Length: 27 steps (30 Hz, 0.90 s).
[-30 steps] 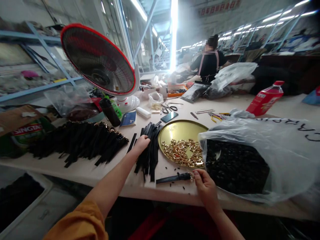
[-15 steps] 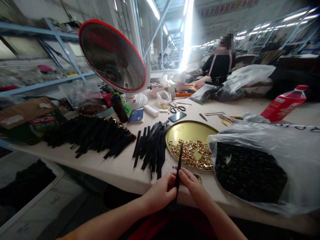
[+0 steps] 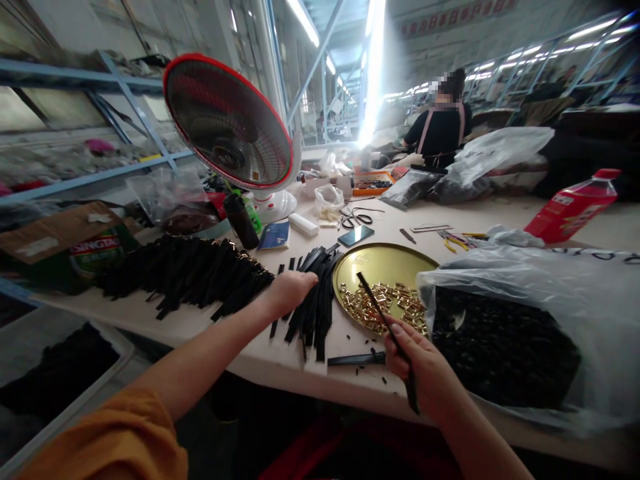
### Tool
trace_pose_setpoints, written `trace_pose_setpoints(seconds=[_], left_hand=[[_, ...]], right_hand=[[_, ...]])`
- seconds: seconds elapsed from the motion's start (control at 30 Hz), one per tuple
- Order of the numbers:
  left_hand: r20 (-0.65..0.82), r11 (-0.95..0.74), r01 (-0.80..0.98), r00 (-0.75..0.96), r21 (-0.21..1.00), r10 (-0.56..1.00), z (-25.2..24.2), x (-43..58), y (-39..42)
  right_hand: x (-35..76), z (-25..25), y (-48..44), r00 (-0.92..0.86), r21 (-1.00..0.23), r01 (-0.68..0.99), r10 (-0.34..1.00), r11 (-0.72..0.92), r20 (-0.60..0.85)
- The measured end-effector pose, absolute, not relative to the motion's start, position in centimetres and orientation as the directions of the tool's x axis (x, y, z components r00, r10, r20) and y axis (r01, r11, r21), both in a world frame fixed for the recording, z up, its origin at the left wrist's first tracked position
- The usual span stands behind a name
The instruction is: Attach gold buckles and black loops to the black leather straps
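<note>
My right hand [image 3: 417, 360] is closed round a narrow black strap [image 3: 373, 293], which points up and left over the gold-coloured tray. Many small gold metal buckles [image 3: 373, 307] lie in that round tray [image 3: 385, 257]. My left hand [image 3: 293, 291] is over a fan of loose black straps [image 3: 315, 320]; its fingers are mostly hidden beneath it, so I cannot see whether they grip one. Another black strap [image 3: 356, 359] lies flat near the table's front edge, with small dark bits scattered around it.
A heap of black straps with gold ends [image 3: 190, 277] lies to the left. On the right sits a clear plastic bag [image 3: 505, 347] of black pieces. Behind are a red-rimmed fan heater [image 3: 230, 123], a phone [image 3: 356, 235], scissors [image 3: 357, 218], pliers [image 3: 455, 241] and a red bottle [image 3: 570, 210].
My hands have parted. The left has moved away to the left, onto the loose straps, while the right has shifted right with a black strap. A strap on the table's front is now uncovered.
</note>
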<state>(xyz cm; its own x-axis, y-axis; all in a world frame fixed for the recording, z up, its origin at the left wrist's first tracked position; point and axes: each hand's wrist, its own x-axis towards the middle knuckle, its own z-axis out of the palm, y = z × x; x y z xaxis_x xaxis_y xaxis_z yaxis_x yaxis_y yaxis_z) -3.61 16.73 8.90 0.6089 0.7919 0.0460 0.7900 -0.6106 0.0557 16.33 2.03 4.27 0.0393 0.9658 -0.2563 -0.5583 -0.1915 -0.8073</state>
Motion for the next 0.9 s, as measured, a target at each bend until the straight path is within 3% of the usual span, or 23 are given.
trace_pose_setpoints(seconds=[0.1,0.17,0.3,0.37,0.5,0.67,0.73,0.8,0.9], left_hand=[[0.215,-0.553,0.832,0.548,-0.044,0.808,13.5,-4.6,18.5],[0.327,-0.538,0.842,0.516,-0.026,0.792,16.6,-4.8,19.0],[0.411,-0.595,0.767,0.474,0.240,0.778,21.7,-3.7,17.6],[0.370,-0.588,0.704,0.463,0.399,0.805,23.6,-2.8,15.7],[0.283,-0.559,0.578,0.500,0.595,0.818,26.2,-1.7,11.3],[0.173,-0.466,0.522,0.514,0.714,0.840,26.5,-3.1,9.1],[0.123,-0.422,0.514,0.517,0.746,0.847,25.6,-4.1,9.2],[0.059,-0.330,0.489,0.490,0.808,0.870,24.3,-5.1,9.7],[-0.043,-0.120,0.377,0.397,0.918,0.917,22.4,-6.0,10.7]], right_hand=[[17.6,5.2,1.4,0.026,-0.782,-0.600,0.974,-0.166,-0.226],[18.0,5.3,0.9,-0.018,-0.758,-0.629,0.978,-0.171,-0.206],[18.1,4.7,0.3,-0.076,-0.731,-0.655,0.979,-0.192,-0.189],[18.5,4.6,0.3,-0.029,-0.718,-0.680,0.984,-0.147,-0.174],[19.9,5.3,0.1,-0.007,-0.654,-0.752,0.994,-0.078,-0.110],[21.6,7.5,-1.5,-0.113,-0.209,-0.971,0.993,-0.116,-0.027],[21.8,8.0,-2.1,-0.125,-0.126,-0.984,0.992,-0.125,-0.009],[21.6,8.1,-2.4,-0.113,-0.156,-0.981,0.993,-0.119,-0.047],[21.1,7.8,-2.3,-0.030,-0.330,-0.941,0.988,-0.079,-0.149]])
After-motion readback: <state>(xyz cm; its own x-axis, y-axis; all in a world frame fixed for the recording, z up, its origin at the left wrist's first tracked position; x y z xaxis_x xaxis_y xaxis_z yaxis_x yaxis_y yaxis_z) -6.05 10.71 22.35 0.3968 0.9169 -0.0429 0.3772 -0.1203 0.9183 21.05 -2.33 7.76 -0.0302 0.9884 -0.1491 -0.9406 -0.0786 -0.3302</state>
